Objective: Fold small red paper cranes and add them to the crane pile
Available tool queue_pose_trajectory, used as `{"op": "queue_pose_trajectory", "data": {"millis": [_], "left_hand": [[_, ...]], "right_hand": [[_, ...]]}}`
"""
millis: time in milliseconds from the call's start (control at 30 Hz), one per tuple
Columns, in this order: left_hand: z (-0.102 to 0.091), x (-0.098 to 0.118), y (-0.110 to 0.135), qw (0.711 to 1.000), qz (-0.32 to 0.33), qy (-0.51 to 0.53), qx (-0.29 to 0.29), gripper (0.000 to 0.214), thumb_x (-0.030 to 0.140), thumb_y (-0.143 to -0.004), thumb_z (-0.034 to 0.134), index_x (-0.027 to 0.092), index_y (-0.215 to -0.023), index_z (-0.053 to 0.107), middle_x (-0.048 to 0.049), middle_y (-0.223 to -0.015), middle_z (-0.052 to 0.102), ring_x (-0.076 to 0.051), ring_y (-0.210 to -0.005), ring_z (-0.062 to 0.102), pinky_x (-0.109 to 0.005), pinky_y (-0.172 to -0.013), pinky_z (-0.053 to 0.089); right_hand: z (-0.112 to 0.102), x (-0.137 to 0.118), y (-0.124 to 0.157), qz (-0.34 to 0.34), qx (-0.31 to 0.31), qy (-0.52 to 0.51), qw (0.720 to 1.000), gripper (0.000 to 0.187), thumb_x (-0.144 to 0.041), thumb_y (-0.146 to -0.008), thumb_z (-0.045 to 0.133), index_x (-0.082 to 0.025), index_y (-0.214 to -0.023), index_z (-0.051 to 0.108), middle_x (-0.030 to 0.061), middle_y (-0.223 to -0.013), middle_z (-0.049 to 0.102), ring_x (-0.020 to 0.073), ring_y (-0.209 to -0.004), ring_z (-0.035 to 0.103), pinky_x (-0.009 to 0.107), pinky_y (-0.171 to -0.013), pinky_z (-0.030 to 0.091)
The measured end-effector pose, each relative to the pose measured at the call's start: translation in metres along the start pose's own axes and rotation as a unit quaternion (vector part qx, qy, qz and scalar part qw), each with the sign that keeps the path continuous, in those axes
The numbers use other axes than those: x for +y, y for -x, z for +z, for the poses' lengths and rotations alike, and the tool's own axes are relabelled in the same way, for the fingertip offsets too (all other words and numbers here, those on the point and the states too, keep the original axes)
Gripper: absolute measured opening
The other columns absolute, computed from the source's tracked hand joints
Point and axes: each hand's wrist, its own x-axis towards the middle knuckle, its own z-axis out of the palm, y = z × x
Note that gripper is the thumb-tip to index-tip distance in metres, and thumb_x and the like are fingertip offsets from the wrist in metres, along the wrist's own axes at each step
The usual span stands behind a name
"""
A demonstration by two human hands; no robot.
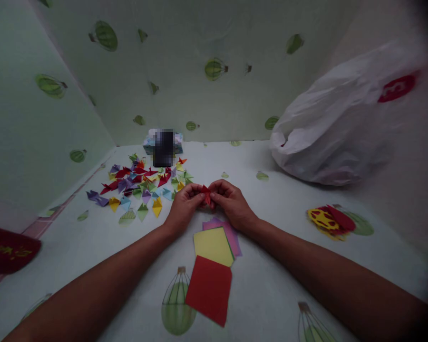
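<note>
Both hands meet over the middle of a pale sheet printed with green balloons. My left hand (183, 205) and my right hand (231, 202) pinch a small folded red paper piece (206, 193) between their fingertips. Just below the hands lies a small stack of square papers: a yellow sheet (213, 245) on top of pink and purple ones (231, 233), with a red square sheet (209, 289) nearer to me.
A heap of several folded coloured paper pieces (142, 185) lies at the left. Behind it stands a small box with a blurred dark object (163, 145). A white plastic bag (342, 123) sits at the right, with a red and yellow item (330, 221) in front of it. A red object (7, 248) lies at the left edge.
</note>
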Motion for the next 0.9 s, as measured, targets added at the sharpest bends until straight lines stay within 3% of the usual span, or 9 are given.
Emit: {"op": "queue_pose_trajectory", "data": {"millis": [333,633,767,900], "left_hand": [[-0.0016,0.0013,-0.0002,0.999,0.018,-0.035,0.006,0.01,0.016,-0.072,0.062,0.016,-0.08,0.068,0.0012,-0.07,0.064,-0.012,-0.064,0.058,-0.025,-0.066,0.047],[-0.0008,0.0085,0.0029,0.992,0.076,-0.1,0.002,0.008,0.013,-0.074,0.063,0.017,-0.078,0.069,0.0006,-0.074,0.062,-0.012,-0.068,0.057,-0.025,-0.069,0.046],[0.0002,0.0049,0.0021,1.0,0.019,-0.016,0.016,0.016,0.028,-0.08,0.065,0.019,-0.093,0.063,0.0009,-0.077,0.065,-0.013,-0.07,0.061,-0.026,-0.07,0.05],[-0.0002,0.0007,0.0009,1.0,-0.024,0.001,0.0,0.026,0.041,-0.083,0.065,0.015,-0.079,0.065,-0.0018,-0.07,0.065,-0.013,-0.065,0.059,-0.026,-0.067,0.05]], "right_hand": [[0.0,-0.0023,0.001,-0.002,0.009,-0.017,1.0,0.005,-0.015,-0.075,0.064,-0.019,-0.077,0.062,-0.0039,-0.06,0.061,0.0103,-0.055,0.055,0.025,-0.058,0.043],[0.0002,-0.0017,0.0007,0.028,0.007,-0.041,0.999,0.014,-0.027,-0.077,0.071,-0.018,-0.079,0.06,-0.0027,-0.059,0.063,0.0106,-0.052,0.055,0.025,-0.055,0.043],[0.0007,-0.0019,-0.0001,0.011,0.024,-0.03,0.999,0.013,-0.026,-0.078,0.07,-0.019,-0.077,0.059,-0.0036,-0.058,0.062,0.0104,-0.052,0.054,0.025,-0.055,0.043],[0.0014,-0.0028,-0.0003,-0.011,0.029,-0.013,0.999,0.012,-0.025,-0.078,0.07,-0.019,-0.077,0.059,-0.0039,-0.059,0.062,0.0109,-0.054,0.055,0.026,-0.056,0.044]]}}
